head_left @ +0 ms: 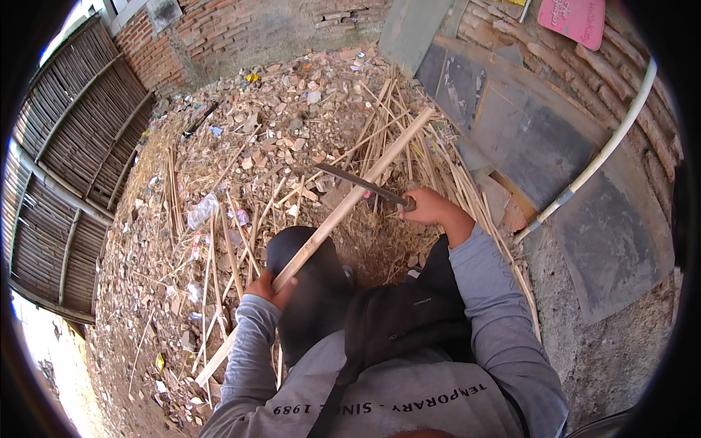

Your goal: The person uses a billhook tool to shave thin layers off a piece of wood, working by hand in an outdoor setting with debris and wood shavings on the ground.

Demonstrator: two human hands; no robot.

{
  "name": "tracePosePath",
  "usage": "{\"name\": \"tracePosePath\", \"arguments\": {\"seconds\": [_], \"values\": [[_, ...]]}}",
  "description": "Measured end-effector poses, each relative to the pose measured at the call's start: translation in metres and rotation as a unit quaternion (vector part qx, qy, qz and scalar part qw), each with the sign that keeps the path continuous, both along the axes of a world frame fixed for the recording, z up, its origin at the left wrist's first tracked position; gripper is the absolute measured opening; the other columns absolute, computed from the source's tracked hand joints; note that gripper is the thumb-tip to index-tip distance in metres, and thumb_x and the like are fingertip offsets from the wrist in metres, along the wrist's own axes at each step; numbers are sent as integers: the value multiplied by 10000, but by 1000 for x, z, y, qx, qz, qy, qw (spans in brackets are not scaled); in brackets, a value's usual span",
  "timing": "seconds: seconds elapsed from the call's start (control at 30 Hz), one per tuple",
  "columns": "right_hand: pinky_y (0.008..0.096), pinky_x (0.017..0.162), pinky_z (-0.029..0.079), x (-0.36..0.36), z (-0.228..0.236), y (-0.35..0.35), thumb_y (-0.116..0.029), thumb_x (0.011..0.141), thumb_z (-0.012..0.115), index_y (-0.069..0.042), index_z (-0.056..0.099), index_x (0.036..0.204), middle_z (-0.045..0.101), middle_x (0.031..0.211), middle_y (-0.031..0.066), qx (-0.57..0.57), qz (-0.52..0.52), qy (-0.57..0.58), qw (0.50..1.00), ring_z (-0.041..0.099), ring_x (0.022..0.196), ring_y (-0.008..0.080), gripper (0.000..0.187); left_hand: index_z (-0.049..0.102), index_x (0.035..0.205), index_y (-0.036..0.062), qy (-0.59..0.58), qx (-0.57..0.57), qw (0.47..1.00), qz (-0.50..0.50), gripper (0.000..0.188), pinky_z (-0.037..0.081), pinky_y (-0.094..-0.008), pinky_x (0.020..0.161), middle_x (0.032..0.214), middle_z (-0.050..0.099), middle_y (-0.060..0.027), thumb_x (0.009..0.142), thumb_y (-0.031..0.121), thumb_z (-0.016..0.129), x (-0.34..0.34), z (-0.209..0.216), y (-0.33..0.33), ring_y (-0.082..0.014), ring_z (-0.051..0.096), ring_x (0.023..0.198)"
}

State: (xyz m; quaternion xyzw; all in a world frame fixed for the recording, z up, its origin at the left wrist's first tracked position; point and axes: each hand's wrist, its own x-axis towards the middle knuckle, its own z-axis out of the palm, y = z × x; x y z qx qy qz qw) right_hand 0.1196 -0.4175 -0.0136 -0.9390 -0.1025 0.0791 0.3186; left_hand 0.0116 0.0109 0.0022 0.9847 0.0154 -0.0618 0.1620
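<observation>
A long, pale bamboo strip (332, 223) slants across my left knee, its far end up and to the right. Low on the strip, my left hand (272, 290) is wrapped round it, and the near end sticks out past my left forearm. My right hand (431, 209) grips the handle of a machete (364, 183), with much of the handle hidden in the fist. The dark blade points left and lies across the strip about midway along its far part. Whether the edge is biting into the bamboo cannot be made out.
Thin bamboo slats (380, 135) lie heaped beyond the strip, with more slats (219, 270) to my left. Rubble and litter (285, 117) cover the ground. On the right, dark panels (540, 139) and a pale pole (599, 157) lean by a wall. A bamboo fence (66, 160) stands left.
</observation>
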Motion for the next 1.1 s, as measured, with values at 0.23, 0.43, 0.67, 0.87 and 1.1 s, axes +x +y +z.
{"name": "tracePosePath", "arguments": {"seconds": [0.23,0.43,0.67,0.87,1.1], "values": [[384,692,503,0,-1,0,-262,749,771,-58,685,910,689,803,137,16,-10,17,1000,674,766,290,274,583,959,3,6,-6,1000,-1,657,518,-498,750,822,659,-274,791,636,632,-1,4,-2,-456,651,828],[406,712,506,2,-7,-3,-300,747,756,-49,684,982,684,826,166,18,7,8,1000,669,776,321,351,587,943,0,2,1,1000,1,650,520,-492,751,816,662,-266,792,630,636,-1,6,-4,-450,654,819],[397,710,501,0,1,0,-282,752,762,-47,682,952,682,805,158,13,7,9,1000,667,773,309,319,587,937,-9,2,-3,1000,8,636,527,-479,746,807,668,-260,790,606,654,-2,8,-6,-447,660,812],[412,731,500,2,-3,-2,-309,748,763,-45,686,990,683,842,184,23,3,37,999,664,804,336,366,593,950,-15,-14,-30,999,9,639,507,-494,743,822,654,-277,795,602,654,-4,12,-10,-460,648,832],[414,750,497,5,-9,-4,-329,750,775,-49,677,1006,684,873,186,28,15,37,999,663,841,340,393,566,889,-16,-27,-15,1000,-4,640,528,-478,705,766,655,-266,805,613,649,-3,6,-7,-448,661,780]]}}
